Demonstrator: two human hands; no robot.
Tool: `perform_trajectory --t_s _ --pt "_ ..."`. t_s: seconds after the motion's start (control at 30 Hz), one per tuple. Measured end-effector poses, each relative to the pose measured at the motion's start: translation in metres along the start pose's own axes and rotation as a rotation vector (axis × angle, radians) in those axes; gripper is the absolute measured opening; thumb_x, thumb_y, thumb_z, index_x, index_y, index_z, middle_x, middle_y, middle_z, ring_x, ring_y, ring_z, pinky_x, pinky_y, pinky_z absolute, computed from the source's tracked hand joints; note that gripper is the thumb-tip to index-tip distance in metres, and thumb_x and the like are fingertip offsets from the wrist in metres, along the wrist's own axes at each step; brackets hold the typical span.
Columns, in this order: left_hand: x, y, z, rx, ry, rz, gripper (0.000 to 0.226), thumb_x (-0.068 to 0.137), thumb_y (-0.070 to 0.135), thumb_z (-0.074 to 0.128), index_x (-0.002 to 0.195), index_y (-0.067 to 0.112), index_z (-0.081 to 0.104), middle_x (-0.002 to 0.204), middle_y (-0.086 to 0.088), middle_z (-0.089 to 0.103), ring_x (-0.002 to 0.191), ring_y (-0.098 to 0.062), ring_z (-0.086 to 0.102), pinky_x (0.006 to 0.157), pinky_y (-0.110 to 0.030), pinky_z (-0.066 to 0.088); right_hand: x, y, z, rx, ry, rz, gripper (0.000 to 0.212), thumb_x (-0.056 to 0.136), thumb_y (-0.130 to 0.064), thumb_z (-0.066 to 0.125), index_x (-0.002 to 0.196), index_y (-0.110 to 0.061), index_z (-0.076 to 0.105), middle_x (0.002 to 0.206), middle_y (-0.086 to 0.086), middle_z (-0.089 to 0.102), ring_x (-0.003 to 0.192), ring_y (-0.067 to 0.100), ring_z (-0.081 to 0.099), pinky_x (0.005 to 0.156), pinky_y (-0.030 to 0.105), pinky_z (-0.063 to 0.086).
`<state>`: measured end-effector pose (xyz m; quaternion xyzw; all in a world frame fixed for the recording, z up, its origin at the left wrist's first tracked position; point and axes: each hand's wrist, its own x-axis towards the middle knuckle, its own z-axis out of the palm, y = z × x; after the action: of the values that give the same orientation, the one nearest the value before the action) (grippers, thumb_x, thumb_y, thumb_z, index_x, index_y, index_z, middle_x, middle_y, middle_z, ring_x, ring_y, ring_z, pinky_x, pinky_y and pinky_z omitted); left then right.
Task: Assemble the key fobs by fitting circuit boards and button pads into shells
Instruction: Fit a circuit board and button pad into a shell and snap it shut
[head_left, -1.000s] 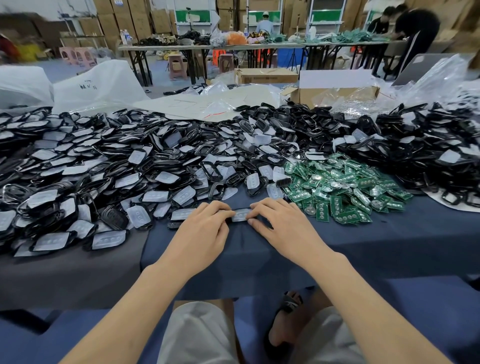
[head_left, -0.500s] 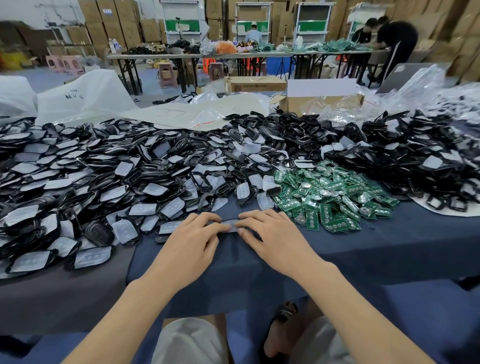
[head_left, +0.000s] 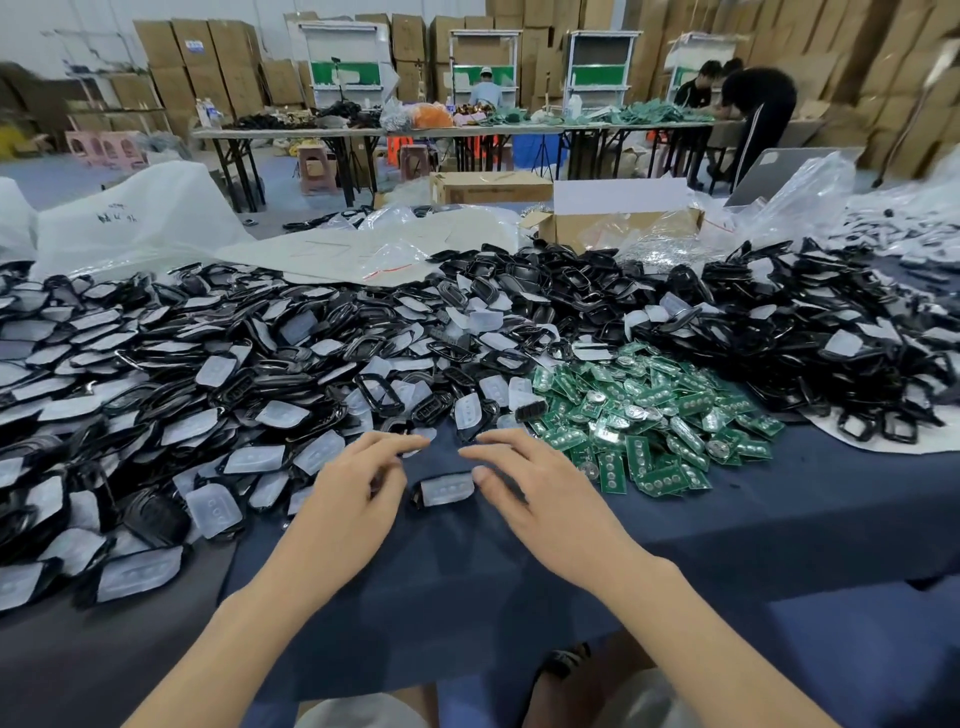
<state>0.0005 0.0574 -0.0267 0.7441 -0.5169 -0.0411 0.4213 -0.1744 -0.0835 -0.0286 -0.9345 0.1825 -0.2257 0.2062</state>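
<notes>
One padded fob (head_left: 444, 488) lies between my empty, relaxed left hand (head_left: 358, 493) and right hand (head_left: 535, 499); heaps of shells (head_left: 779, 332) and boards (head_left: 649, 415) remain.

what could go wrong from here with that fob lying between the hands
The fob lies loose on the cloth, with neither the left hand nor the right hand gripping it, so its pad might lift if not fully seated. It sits near the heap of shells and could get mixed in. The right hand might brush the circuit boards.
</notes>
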Motion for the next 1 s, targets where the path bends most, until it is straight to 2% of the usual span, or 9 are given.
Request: perform_trajectory --t_s 0.17,0.27,0.37,0.43,0.5,0.57,0.7,0.87,1.0 --pt "0.044 0.014 0.014 -0.015 -0.001 0.016 0.034 0.101 0.01 0.049 0.122 0.029 0.068 0.112 0.022 0.063 0.102 0.002 0.059 0.085 -0.007 0.041 0.029 0.016 -0.021 0.073 0.232 0.101 0.028 0.106 -0.023 0.05 0.128 -0.023 0.065 0.128 -0.007 0.058 0.118 0.014 0.053 0.103 0.031 0.042" --pt "0.085 0.021 0.028 0.028 -0.041 0.025 0.034 0.102 0.012 0.048 0.127 0.025 0.065 0.118 0.013 0.065 0.107 0.0 0.06 0.093 -0.01 0.042 0.055 0.037 -0.035 0.065 0.299 0.237 0.029 0.105 -0.024 0.049 0.129 -0.025 0.064 0.128 -0.007 0.059 0.119 0.014 0.05 0.103 0.03 0.04" --pt "0.132 0.027 0.044 0.079 -0.109 0.045 0.033 0.104 0.018 0.046 0.132 0.022 0.062 0.114 0.007 0.067 0.082 0.002 0.062 0.07 -0.004 0.044 0.081 0.069 -0.047 -0.01 0.267 0.381 0.032 0.105 -0.028 0.047 0.134 -0.024 0.061 0.133 -0.001 0.058 0.121 0.019 0.049 0.102 0.035 0.042" --pt "0.164 0.031 0.056 0.109 -0.155 0.053 0.032 0.105 0.02 0.045 0.133 0.02 0.06 0.103 0.007 0.067 0.06 0.0 0.058 0.057 -0.014 0.047 0.097 0.092 -0.053 -0.089 0.191 0.476 0.035 0.105 -0.03 0.045 0.137 -0.024 0.056 0.137 0.005 0.055 0.121 0.026 0.049 0.1 0.039 0.044" --pt "0.196 0.035 0.071 0.145 -0.195 0.057 0.032 0.105 0.02 0.044 0.133 0.019 0.059 0.097 0.007 0.065 0.052 -0.002 0.055 0.053 -0.019 0.048 0.115 0.114 -0.06 -0.136 0.119 0.563 0.037 0.106 -0.033 0.042 0.14 -0.024 0.053 0.138 0.009 0.053 0.12 0.029 0.05 0.1 0.044 0.046" --pt "0.227 0.039 0.088 0.194 -0.238 0.067 0.033 0.105 0.021 0.043 0.134 0.018 0.059 0.096 0.006 0.064 0.063 -0.005 0.06 0.066 -0.027 0.055 0.131 0.133 -0.065 -0.157 0.107 0.602 0.037 0.106 -0.033 0.04 0.14 -0.024 0.051 0.135 0.009 0.054 0.118 0.03 0.051 0.098 0.046 0.047" --pt "0.287 0.041 0.123 0.349 -0.307 0.101 0.035 0.104 0.02 0.042 0.134 0.014 0.058 0.126 -0.009 0.06 0.11 -0.027 0.059 0.096 -0.042 0.05 0.148 0.159 -0.062 -0.244 0.131 0.615 0.035 0.106 -0.034 0.039 0.136 -0.025 0.053 0.128 0.007 0.057 0.118 0.029 0.051 0.091 0.043 0.042" --pt "0.346 0.027 0.158 0.526 -0.273 0.13 0.039 0.102 0.022 0.044 0.138 0.016 0.056 0.136 -0.014 0.053 0.126 -0.034 0.046 0.106 -0.046 0.041 0.146 0.173 -0.054 -0.271 0.077 0.597 0.035 0.106 -0.038 0.037 0.135 -0.028 0.055 0.138 0.0 0.051 0.125 0.024 0.045 0.098 0.04 0.038" --pt "0.375 0.023 0.178 0.658 -0.388 0.148 0.043 0.104 0.033 0.043 0.146 0.024 0.047 0.145 -0.014 0.045 0.133 -0.037 0.041 0.109 -0.052 0.036 0.145 0.175 -0.055 -0.265 0.113 0.569 0.034 0.107 -0.038 0.037 0.133 -0.028 0.055 0.135 -0.003 0.052 0.121 0.022 0.045 0.097 0.039 0.042"
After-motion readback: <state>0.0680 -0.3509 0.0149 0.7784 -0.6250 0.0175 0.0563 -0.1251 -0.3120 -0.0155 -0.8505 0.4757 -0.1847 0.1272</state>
